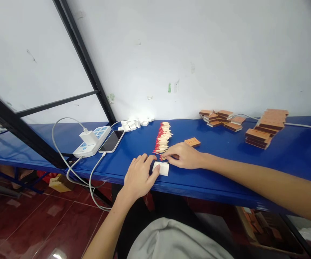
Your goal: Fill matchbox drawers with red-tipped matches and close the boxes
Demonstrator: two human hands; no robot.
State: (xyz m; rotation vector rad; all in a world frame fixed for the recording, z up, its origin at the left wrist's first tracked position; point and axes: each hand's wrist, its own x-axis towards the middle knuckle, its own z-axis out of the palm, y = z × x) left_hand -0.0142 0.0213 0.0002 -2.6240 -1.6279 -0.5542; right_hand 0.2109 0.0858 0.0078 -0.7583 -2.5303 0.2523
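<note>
My left hand (139, 175) rests on the blue shelf (220, 169) with its fingers curled against a small white matchbox tray (161, 168), holding it in place. My right hand (183, 155) lies just right of the tray, fingers pinched on a few red-tipped matches at the near end of a long row of matches (162, 138). A single brown matchbox sleeve (192, 142) lies just beyond my right hand.
Piles of brown matchbox sleeves (222, 118) and a taller stack (265, 132) sit at the right. White trays (135, 123) lie by the wall. A phone (111, 141) charges from a white power strip (92, 141) on the left. Black frame bars (85, 57) cross the left side.
</note>
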